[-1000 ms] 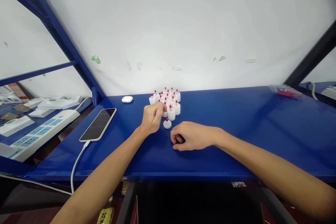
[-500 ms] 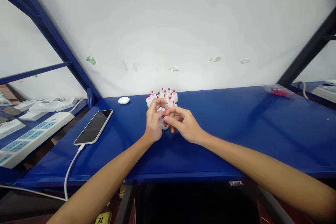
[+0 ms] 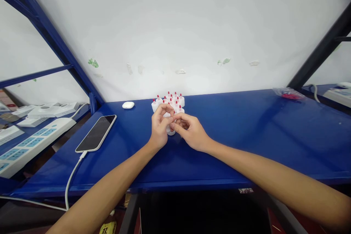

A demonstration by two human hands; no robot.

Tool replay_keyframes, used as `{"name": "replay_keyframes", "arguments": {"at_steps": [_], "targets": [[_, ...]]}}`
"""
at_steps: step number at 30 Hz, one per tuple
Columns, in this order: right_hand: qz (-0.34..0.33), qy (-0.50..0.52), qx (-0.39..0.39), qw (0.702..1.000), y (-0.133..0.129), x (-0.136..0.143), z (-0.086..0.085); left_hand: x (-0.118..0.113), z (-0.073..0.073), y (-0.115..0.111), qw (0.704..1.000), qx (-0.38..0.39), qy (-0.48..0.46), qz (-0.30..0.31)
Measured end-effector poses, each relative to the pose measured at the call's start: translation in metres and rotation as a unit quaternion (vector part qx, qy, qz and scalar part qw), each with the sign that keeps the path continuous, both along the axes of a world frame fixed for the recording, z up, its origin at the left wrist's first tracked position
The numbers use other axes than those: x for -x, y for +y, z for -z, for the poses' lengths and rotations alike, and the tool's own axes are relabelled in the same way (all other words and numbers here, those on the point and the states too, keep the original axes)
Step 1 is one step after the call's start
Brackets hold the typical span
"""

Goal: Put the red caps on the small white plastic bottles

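My left hand (image 3: 159,126) is curled around a small translucent white bottle (image 3: 171,132) standing on the blue table; the fingers hide most of it. My right hand (image 3: 193,130) meets it at the bottle's top, thumb and fingers pinched together where a red cap showed a moment earlier. That cap is now hidden behind my fingertips. Just beyond my hands stands a tight group of several similar bottles (image 3: 180,99), upright, each with a pointed red cap.
On the blue table (image 3: 246,135) a phone (image 3: 96,133) lies at the left with a white cable plugged in. A white earbud case (image 3: 128,105) sits near the wall. At the back right is a clear bag (image 3: 289,94) with red pieces. A power strip (image 3: 35,144) lies beyond the left edge.
My right fingertips have closed in over the bottle's top, and the red cap seen between them before is now covered. My left hand stays around the bottle. The view has shifted slightly.
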State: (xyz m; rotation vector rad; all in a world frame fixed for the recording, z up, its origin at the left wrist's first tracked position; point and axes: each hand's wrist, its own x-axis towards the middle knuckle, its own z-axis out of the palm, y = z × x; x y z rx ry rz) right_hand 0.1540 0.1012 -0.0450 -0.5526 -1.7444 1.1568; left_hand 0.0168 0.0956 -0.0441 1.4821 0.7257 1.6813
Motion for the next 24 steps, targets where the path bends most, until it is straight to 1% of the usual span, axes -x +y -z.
{"name": "replay_keyframes", "arguments": {"at_steps": [3, 7, 10, 13, 20, 22, 24], "targets": [[0.022, -0.025, -0.042, 0.999, 0.000, 0.000, 0.002, 0.001, -0.002, 0.000, 1.000, 0.004, 0.015, 0.006], [0.039, -0.037, -0.072, 0.996, 0.002, 0.000, 0.003, -0.001, -0.006, 0.002, 0.997, -0.044, 0.019, -0.055], [0.055, -0.028, -0.087, 0.994, 0.003, 0.000, 0.002, -0.003, -0.009, 0.003, 0.996, -0.038, 0.016, -0.082], [0.058, -0.018, -0.071, 0.996, 0.004, 0.000, -0.001, -0.005, -0.012, 0.002, 0.996, -0.029, 0.016, -0.084], [0.039, -0.002, 0.015, 0.999, 0.001, 0.004, -0.001, -0.007, -0.017, -0.002, 0.998, 0.018, -0.009, -0.062], [0.032, 0.007, 0.021, 0.999, 0.001, 0.006, 0.001, -0.006, -0.017, -0.001, 0.998, 0.022, -0.011, -0.059], [0.037, 0.010, 0.002, 0.999, 0.002, 0.006, 0.002, -0.003, -0.016, 0.001, 0.998, 0.017, 0.008, -0.052]]}}
